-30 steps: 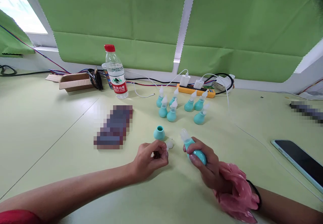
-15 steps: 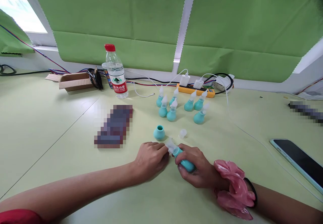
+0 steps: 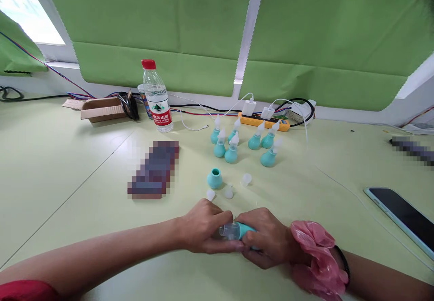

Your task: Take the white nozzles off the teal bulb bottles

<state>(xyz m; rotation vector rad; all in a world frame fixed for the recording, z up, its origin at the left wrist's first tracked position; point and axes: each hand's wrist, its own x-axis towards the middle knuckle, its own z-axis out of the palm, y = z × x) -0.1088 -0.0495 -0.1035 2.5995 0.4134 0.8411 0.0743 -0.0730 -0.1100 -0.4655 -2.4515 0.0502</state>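
- Cardboard box (image 3: pixel 101 110), flat and brown, lies at the far left of the pale green table (image 3: pixel 68 174), with a coil of black cable (image 3: pixel 128 105) against its right end.
- Clear plastic water bottle with a red cap and red label (image 3: pixel 156 98) stands upright just right of the box.
- Blurred dark rectangular patch (image 3: pixel 153 169) lies on the table nearer the person.
- Left hand (image 3: pixel 203 226) rests low on the table with its fingers curled and closed around the clear plastic nozzle end (image 3: pixel 228 231) of a teal rubber bulb aspirator (image 3: pixel 244 231).
- Open-mouthed teal bulb without a nozzle (image 3: pixel 214 178) stands beyond the hands, with three small translucent caps (image 3: pixel 228 193) scattered just beside it.
- Group of seven assembled teal bulbs with white tips (image 3: pixel 246 142) stands farther back, near an orange power strip (image 3: pixel 263 122) carrying white chargers.
- Right hand (image 3: pixel 266 242) meets the left one, its fingers wrapped shut around the teal body of the same aspirator, which lies sideways between both hands just above the table.
- Pink fabric scrunchie (image 3: pixel 317 258) encircles the right wrist.
- Black-screened smartphone in a light blue case (image 3: pixel 403 219) lies flat at the far right.
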